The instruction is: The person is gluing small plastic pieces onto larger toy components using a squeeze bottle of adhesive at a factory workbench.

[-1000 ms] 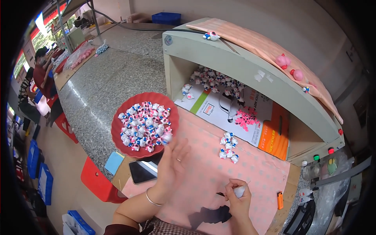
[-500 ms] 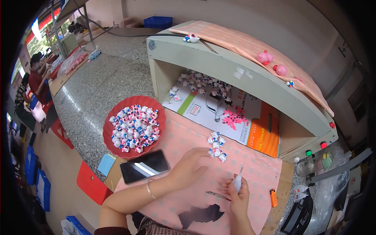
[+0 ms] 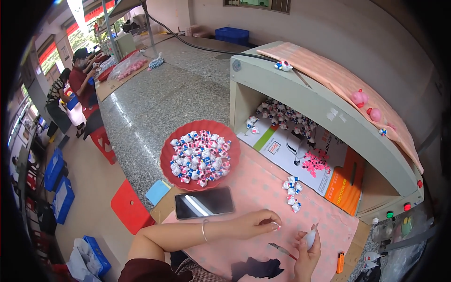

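My left hand is closed above the pink dotted cloth, its fingertips pinching a small figurine of which only a white and pinkish bit shows. Just to its right, my right hand grips a small whitish squeeze bottle with its narrow tip pointing up. Between and below the hands lie thin tweezers. Beyond them on the cloth sits a little group of white, blue and pink figurines. A red scalloped bowl at the left is full of similar figurines.
A black phone lies below the bowl beside a blue pad. The grey arched box holds more figurines and pink pieces. An orange lighter and a dark scrap rest nearby. Other people sit far left.
My left hand has drawn back from the figurine group toward my right hand, with one small figurine now in its fingers. The whole view has shifted, moving the scene rightward.
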### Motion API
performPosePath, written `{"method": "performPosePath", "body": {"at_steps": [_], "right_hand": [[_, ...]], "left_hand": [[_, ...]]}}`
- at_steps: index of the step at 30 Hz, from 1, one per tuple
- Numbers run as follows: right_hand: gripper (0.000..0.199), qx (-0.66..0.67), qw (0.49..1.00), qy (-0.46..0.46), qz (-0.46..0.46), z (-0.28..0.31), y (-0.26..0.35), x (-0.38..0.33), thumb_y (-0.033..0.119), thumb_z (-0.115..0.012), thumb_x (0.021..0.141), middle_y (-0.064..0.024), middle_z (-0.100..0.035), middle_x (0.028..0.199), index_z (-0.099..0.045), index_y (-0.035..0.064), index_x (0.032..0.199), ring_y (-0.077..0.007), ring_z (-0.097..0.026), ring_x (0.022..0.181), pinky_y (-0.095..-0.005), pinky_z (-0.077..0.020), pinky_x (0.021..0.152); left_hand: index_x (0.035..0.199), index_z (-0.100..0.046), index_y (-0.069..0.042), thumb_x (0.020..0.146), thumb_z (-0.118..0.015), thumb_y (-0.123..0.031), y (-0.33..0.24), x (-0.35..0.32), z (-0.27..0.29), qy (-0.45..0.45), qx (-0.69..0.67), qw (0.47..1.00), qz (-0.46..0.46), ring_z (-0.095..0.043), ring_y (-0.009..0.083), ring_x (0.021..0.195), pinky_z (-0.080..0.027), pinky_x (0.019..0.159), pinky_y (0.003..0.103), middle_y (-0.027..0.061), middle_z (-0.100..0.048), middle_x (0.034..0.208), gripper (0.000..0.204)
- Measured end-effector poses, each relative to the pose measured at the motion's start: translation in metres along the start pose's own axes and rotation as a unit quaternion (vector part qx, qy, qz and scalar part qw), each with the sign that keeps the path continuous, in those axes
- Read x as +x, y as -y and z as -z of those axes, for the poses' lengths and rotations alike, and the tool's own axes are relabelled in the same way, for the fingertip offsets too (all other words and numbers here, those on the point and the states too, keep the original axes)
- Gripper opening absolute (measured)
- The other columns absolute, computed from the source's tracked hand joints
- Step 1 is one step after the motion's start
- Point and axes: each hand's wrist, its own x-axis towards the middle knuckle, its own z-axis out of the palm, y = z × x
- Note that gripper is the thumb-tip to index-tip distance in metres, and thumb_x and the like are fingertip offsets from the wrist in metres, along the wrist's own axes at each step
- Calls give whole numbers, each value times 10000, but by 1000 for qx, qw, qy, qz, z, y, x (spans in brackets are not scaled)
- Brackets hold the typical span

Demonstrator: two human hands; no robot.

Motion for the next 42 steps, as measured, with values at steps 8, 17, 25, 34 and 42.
{"method": "performPosePath", "body": {"at_steps": [8, 17, 25, 34, 42], "right_hand": [[354, 24, 999, -31, 21, -12, -2, -11, 76, -448, 849, -133, -545, 929, -320, -10, 1168, -148, -570, 684, -227, -479, 478], [262, 101, 992, 52, 54, 22, -35, 26, 49, -556, 766, -149, -476, 924, -358, 18, 934, -145, -531, 574, -234, -463, 408], [223, 70, 984, 33, 163, 39, -49, 55, 102, -505, 807, -93, -349, 916, -379, -14, 949, -130, -471, 608, -221, -442, 389], [250, -75, 960, 24, 269, 50, -80, 77, 158, -479, 838, -99, -321, 905, -352, -30, 944, -125, -461, 548, -211, -433, 379], [259, -61, 965, 33, 251, 51, -79, 78, 166, -487, 839, -103, -324, 898, -353, -35, 932, -128, -466, 525, -211, -424, 370]], "left_hand": [[1130, -473, -41, 887, -459, -185, -14, -19, -16, 64, -501, 835, 217, -497, 98, 959, -428, 828, 236, 28, -514, 1049, 283], [1227, -386, -22, 863, -461, -54, 20, 13, -42, -57, -579, 779, 231, -490, 189, 1052, -412, 910, 287, 87, -475, 1145, 373], [1194, -434, -24, 847, -468, -15, 31, 45, -54, -69, -607, 762, 217, -494, 192, 1055, -395, 932, 320, 91, -504, 1134, 349], [1182, -450, -34, 839, -466, 7, 43, 62, -62, -64, -613, 755, 222, -486, 166, 1060, -372, 956, 357, 78, -511, 1132, 346], [1178, -453, -35, 839, -469, 3, 41, 62, -63, -63, -604, 761, 230, -493, 168, 1054, -378, 952, 356, 78, -514, 1131, 342]]}}
